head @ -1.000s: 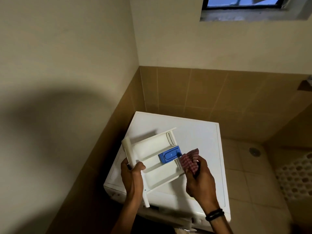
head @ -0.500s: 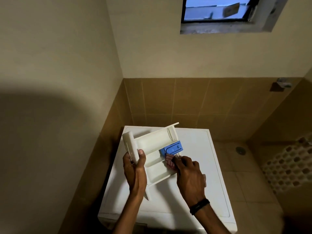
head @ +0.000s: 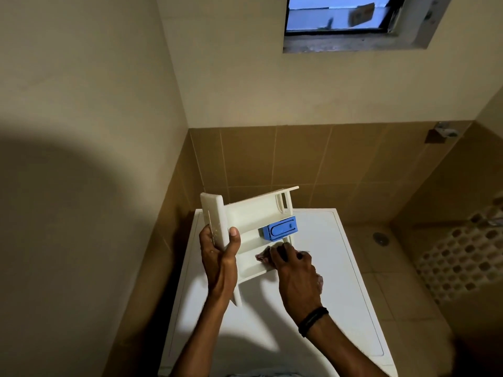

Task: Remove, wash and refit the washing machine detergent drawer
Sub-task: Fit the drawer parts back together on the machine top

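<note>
The white detergent drawer [head: 253, 213] is held up above the white washing machine top [head: 326, 268], tilted with its front panel at the left. A blue insert [head: 280, 227] sits in its middle compartment. My left hand [head: 220, 251] grips the drawer's front panel, thumb on the inner side. My right hand [head: 292, 265] holds a red checked cloth [head: 262, 257] and presses it into the nearest compartment. Most of the cloth is hidden under my fingers.
The machine stands in a corner, with a plain wall to the left and a tan tiled wall [head: 272, 159] behind. A tiled floor with a drain [head: 379, 236] lies to the right. A small window [head: 340, 17] sits high up. A patterned mat [head: 462, 257] is at far right.
My right hand with the cloth has moved from the drawer's right end, past the blue insert, into the nearest compartment. The drawer has been lifted and tilted more upright. The view has tilted upward.
</note>
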